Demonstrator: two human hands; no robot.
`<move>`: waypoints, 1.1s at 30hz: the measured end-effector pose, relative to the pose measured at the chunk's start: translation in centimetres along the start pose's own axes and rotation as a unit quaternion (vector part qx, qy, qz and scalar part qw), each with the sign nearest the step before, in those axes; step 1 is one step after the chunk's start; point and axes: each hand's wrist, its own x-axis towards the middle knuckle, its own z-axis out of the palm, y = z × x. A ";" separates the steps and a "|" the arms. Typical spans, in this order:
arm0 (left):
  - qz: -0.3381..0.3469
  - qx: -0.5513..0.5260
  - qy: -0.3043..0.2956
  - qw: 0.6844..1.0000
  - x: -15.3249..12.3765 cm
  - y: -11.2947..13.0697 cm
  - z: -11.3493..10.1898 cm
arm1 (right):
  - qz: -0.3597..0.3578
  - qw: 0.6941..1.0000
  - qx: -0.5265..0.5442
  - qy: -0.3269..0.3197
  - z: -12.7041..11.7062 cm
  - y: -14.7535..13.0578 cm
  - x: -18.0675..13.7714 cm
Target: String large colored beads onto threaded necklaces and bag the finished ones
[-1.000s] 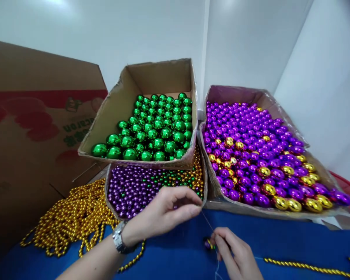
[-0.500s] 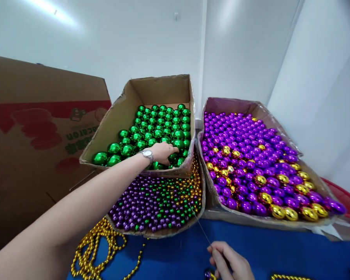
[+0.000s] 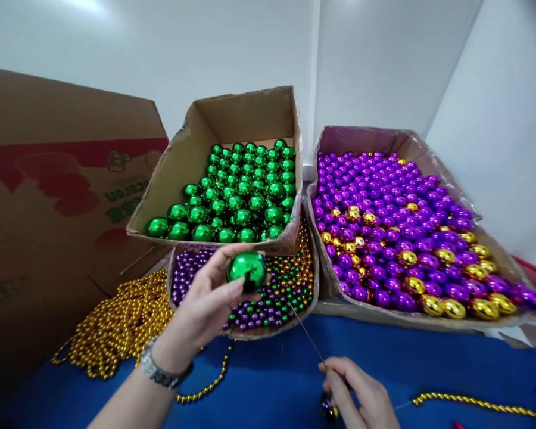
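My left hand (image 3: pixel 205 307) pinches a large shiny green ball (image 3: pixel 246 269) between thumb and fingers, held above the small box of mixed beads (image 3: pixel 268 298). My right hand (image 3: pixel 361 396) is closed on a thin needle (image 3: pixel 306 333) that points up and left toward the ball. Small strung beads (image 3: pixel 328 408) sit under its fingers, and a thin thread runs right to a gold bead strand (image 3: pixel 477 404). Behind, a cardboard box (image 3: pixel 178 167) holds many green balls (image 3: pixel 241 190).
A wide box (image 3: pixel 411 143) of purple and gold balls (image 3: pixel 397 232) stands at the right. A heap of gold bead strands (image 3: pixel 120 325) lies at the left on the blue cloth (image 3: pixel 277 387). A big printed carton (image 3: pixel 49 190) rises at far left. White walls stand behind.
My left hand left the needle, reached into the green ball box, and has come back toward me with one green ball. The right hand has stayed low with the needle.
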 end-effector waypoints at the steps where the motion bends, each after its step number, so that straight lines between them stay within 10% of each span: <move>1: -0.033 -0.051 -0.001 0.998 -0.8 -1.4 -0.1 | -0.011 1.000 -0.015 -0.013 -0.2 0.0 -0.1; 9: -0.123 -0.166 0.024 0.978 -2.7 -7.4 -1.2 | -0.055 0.996 -0.055 -0.042 -0.6 0.9 -0.6; 23: -0.106 0.044 0.011 0.993 -3.0 -7.0 -1.7 | -0.155 0.973 -0.167 -0.037 -0.6 2.1 -0.5; 33: -0.157 -0.080 -0.028 0.984 -4.2 -9.5 1.2 | -0.038 0.994 -0.066 -0.073 0.6 1.8 -0.7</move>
